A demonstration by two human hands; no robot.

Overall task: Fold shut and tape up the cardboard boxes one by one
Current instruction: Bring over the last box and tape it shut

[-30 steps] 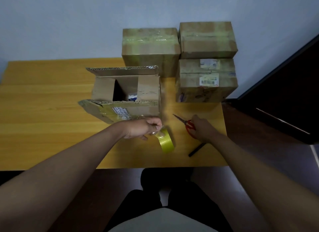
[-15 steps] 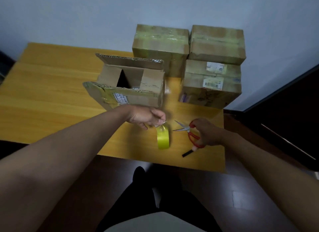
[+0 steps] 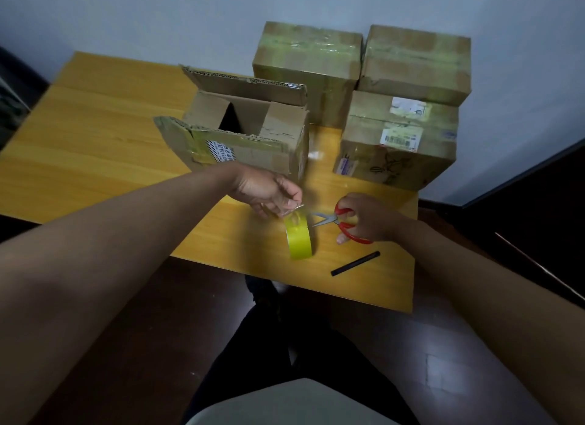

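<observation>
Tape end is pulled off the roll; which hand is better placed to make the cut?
Right. The right hand already grips the red-handled scissors, blades open and pointing at the strip. The left hand is busy pinching the tape end above the yellow-green tape roll, probably keeping it taut.

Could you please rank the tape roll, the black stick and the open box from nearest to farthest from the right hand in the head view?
1. Tape roll: just left of the right hand, by the scissor tips.
2. Black stick: near the table's front edge, below the hand.
3. Open box: farther back, to the left.
</observation>
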